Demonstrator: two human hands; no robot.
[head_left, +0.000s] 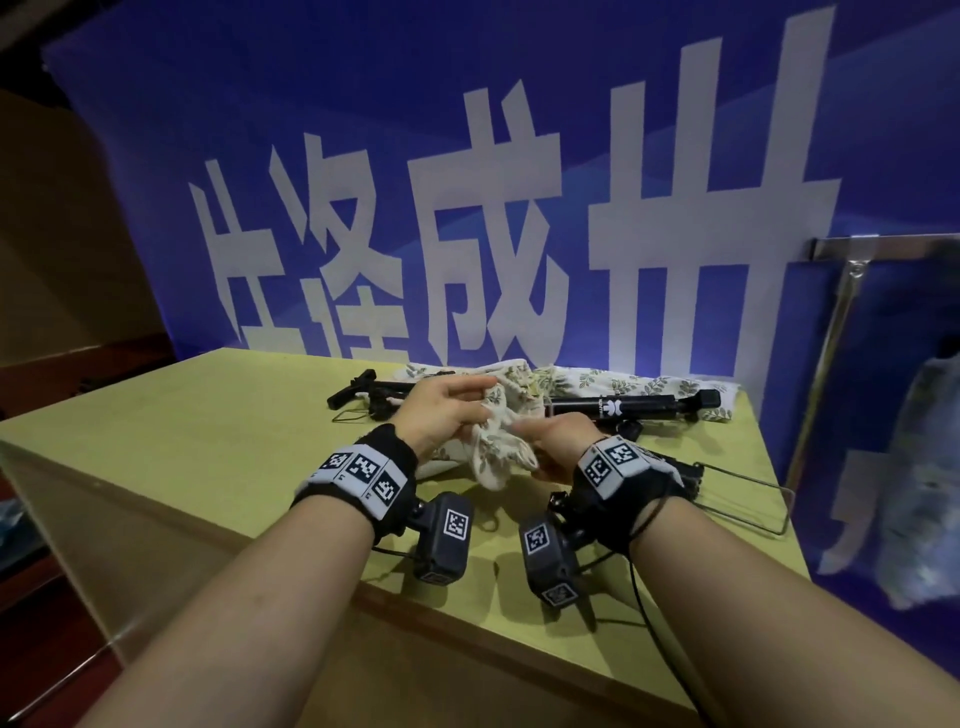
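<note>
The person holds a small flowery cloth (500, 448) in both hands, just above the yellow-green bench (208, 441), near its far side. The left grip (447, 410) pinches the top of the cloth with bent fingers and thumb. The right grip (558, 441) grasps the cloth from the other side, with its fingers curled into the folds. The cloth hangs crumpled between the two hands.

Each wrist has a black band (363, 475) with black-and-white squares on it, and a little black box (447, 535) hangs under it. Behind the hands a long black pole (623, 407) lies on the bench. It rests on a bigger leafy cloth (639, 384). A thin wire frame (748, 493) lies to the right. A blue sign (363, 130) with big white letters stands at the back.
</note>
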